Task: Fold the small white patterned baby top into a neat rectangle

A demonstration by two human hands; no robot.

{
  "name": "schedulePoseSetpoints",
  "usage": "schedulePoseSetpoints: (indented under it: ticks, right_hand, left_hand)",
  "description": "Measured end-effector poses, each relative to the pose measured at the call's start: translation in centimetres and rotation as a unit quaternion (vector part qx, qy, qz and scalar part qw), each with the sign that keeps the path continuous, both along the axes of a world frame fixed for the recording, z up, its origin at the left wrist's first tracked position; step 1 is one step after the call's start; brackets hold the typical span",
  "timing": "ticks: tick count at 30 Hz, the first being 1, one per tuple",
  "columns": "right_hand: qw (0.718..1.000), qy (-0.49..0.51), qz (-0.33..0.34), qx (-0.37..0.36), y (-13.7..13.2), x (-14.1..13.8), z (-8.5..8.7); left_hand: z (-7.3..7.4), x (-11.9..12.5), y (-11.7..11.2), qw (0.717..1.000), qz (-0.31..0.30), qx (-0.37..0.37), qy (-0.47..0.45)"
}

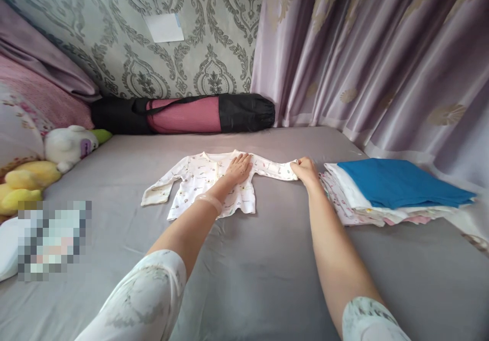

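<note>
A small white baby shirt [198, 183] with a scattered print lies spread on the grey bed sheet [252, 264]. My left hand [239, 168] rests flat on its chest near the right shoulder, fingers stretched out. At the cuff of the sleeve on the right, my right hand [304, 170] pinches the fabric and the sleeve lies stretched out sideways. The other sleeve angles down to the left, untouched. Part of the shirt's front is hidden under my left forearm.
Right of my right hand sits a stack of folded clothes [355, 198] topped by a blue cloth [401, 183]. A black and pink rolled bag [183, 114] lies along the wall. At left are a white plush toy [71, 145], a yellow plush toy [30, 175] and a blurred-out item [57, 241].
</note>
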State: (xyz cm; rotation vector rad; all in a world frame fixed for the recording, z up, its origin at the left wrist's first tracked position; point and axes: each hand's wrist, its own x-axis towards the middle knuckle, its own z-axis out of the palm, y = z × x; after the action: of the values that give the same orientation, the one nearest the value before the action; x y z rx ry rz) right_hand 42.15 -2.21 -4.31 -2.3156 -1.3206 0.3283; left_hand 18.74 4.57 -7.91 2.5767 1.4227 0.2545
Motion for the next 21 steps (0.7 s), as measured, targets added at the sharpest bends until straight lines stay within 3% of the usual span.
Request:
schedulePoseSetpoints:
  ticks: [3, 6, 13, 21]
  right_hand:
    - [0.997, 0.012, -0.029, 0.075, 0.3, -0.9, -0.2]
    - [0.995, -0.005, -0.038, 0.096, 0.0, -1.3, -0.5]
    - [0.996, -0.051, -0.068, 0.012, -1.4, -1.6, -0.5]
    - [0.988, -0.130, -0.079, 0.002, -1.4, -1.7, -1.3]
  left_hand:
    - [0.0, 0.0, 0.1, 1.000, 0.007, -0.008, 0.002]
    - [0.0, 0.1, 0.5, 1.000, 0.015, -0.023, 0.011]
    - [0.4, 0.4, 1.2, 0.995, 0.029, -0.095, 0.027]
    - [0.8, 0.5, 1.3, 0.992, 0.022, -0.118, 0.028]
